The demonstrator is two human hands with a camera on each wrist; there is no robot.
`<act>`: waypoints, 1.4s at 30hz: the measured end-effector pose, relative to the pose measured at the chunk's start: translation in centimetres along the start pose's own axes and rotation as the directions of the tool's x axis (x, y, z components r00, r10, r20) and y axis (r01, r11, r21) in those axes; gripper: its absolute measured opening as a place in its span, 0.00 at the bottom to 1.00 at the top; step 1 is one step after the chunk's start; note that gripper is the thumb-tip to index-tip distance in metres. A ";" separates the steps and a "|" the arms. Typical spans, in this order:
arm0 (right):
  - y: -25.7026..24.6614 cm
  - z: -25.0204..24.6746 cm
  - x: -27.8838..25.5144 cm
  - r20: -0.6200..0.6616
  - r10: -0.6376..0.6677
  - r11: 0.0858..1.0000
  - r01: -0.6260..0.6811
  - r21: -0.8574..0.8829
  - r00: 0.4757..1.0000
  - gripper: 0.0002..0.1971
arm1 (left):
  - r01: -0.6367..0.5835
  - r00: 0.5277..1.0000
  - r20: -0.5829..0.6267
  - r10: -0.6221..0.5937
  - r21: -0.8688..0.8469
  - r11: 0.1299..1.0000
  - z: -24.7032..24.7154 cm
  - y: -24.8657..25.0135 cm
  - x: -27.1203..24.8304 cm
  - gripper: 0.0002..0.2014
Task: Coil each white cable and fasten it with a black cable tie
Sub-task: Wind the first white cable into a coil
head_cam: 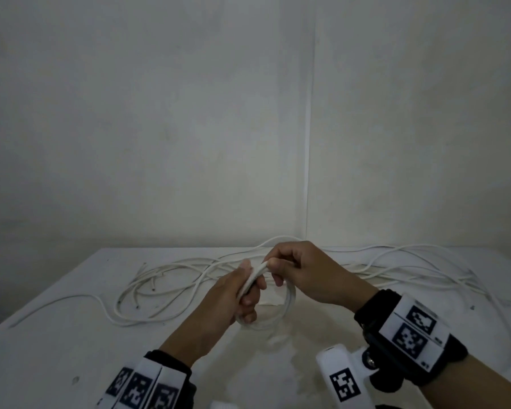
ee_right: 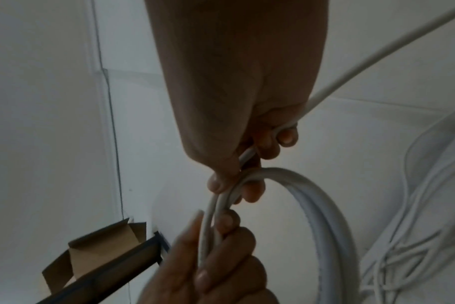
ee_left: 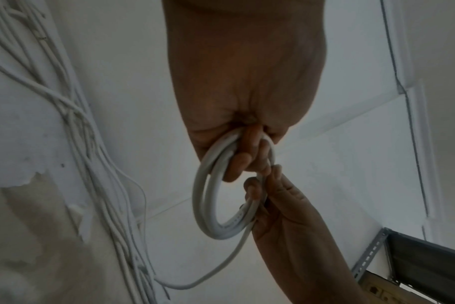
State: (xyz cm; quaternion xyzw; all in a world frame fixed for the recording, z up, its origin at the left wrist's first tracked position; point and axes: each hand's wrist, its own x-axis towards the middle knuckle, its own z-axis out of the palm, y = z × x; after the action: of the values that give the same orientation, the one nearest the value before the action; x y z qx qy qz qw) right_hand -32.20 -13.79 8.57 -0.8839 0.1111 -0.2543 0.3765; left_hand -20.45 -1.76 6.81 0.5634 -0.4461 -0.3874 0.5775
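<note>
Head view, surroundings: loose white cables (head_cam: pixel 366 267) lay tangled across the white table (head_cam: pixel 56 349), behind both hands.
Coil position: the coil (head_cam: pixel 278 314) hung at lower centre, above the table.
Left hand (head_cam: pixel 233 293): fingers curled round the coil's turns.
Right hand (head_cam: pixel 304 273): pinched the coil's top.
Right wrist view only: cardboard box (ee_right: pixel 99 253) at lower left.

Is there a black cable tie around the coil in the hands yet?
No, the coil shows only bare white loops, gripped by the left hand and the right hand, with no black tie on it.
</note>
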 end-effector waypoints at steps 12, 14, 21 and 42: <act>-0.3 -0.1 0.0 -0.051 -0.031 0.999 0.033 0.034 0.998 0.13 | -0.013 0.998 -0.066 0.013 0.011 1.000 0.6 0.6 -0.3 0.17; -0.1 -0.3 0.0 -0.072 -0.031 0.998 0.035 0.055 0.997 0.13 | -0.026 0.996 -0.082 0.023 -0.033 0.999 0.7 0.5 -0.2 0.17; 3.0 -1.5 -0.4 -0.201 -0.018 0.999 0.027 0.042 0.979 0.15 | -0.115 0.975 -0.218 0.038 -0.351 0.929 -0.8 0.9 0.5 0.17; 5.8 3.1 -0.7 0.023 -0.597 0.437 0.349 -0.829 0.802 0.08 | -0.434 0.699 -0.696 0.165 -0.231 0.871 -7.3 2.7 1.5 0.15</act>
State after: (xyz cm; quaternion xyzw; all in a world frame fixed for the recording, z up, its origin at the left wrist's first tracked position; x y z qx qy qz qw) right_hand -31.18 -15.65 2.30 -0.9044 0.0093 -0.3915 -0.1694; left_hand -13.20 -0.81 9.82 0.4583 -0.2188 -0.1417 0.8497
